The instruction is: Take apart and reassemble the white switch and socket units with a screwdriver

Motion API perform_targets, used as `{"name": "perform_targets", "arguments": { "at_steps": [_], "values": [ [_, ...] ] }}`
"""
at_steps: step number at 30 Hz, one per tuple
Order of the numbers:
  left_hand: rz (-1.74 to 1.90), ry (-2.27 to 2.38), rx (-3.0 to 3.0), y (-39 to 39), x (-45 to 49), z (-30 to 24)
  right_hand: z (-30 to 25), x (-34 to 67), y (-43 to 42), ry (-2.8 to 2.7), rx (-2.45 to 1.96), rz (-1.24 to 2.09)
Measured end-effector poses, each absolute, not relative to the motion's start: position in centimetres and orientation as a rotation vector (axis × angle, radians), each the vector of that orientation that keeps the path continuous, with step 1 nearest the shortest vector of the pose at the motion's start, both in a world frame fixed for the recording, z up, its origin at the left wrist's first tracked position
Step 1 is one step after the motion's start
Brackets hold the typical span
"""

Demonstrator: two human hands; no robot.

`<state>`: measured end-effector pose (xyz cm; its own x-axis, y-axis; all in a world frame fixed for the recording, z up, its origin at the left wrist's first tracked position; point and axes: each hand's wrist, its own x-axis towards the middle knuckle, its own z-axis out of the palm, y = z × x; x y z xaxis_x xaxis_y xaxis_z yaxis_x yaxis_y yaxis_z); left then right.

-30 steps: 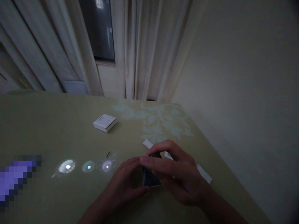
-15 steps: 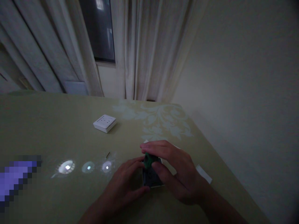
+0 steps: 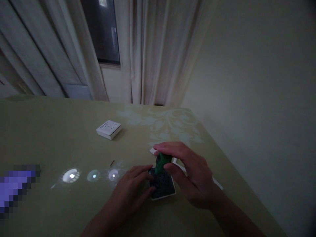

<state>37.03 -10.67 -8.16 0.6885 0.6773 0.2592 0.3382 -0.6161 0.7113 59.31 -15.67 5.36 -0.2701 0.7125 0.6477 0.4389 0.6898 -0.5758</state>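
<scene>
At the lower left of the frame, a pixelated purple shape [image 3: 16, 187] is shown over the counter [image 3: 56, 135]; at the upper left, a dark window [image 3: 101, 33] is flanked by pale curtains [image 3: 71, 46]; left of centre, a white socket panel [image 3: 109, 129] is laid with its slotted face upward, and a thin sliver [image 3: 112, 163] is positioned below it.

At lower centre, the left hand [image 3: 129, 187] is held with thumb and fingers spread, its fingertips placed at the left edge of a dark square unit [image 3: 164, 186] with a pale rim; above the upper part of this unit, a green-handled tool [image 3: 161, 163] is pinched between the thumb and fingers of the right hand [image 3: 195, 174]; whether the unit is touched by the tool cannot be told.

Around the right hand, white strips [image 3: 218, 183] are partly hidden; the right side of the frame is occupied by a plain wall [image 3: 259, 82].
</scene>
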Motion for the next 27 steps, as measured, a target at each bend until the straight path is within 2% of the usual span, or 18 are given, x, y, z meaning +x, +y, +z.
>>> {"name": "perform_targets", "arguments": {
  "at_steps": [27],
  "values": [
    [0.708, 0.748, 2.274, -11.32, 37.45, -8.26, 4.36, 59.48, -15.42, -1.853, -0.903, 0.376]
  ]
}}
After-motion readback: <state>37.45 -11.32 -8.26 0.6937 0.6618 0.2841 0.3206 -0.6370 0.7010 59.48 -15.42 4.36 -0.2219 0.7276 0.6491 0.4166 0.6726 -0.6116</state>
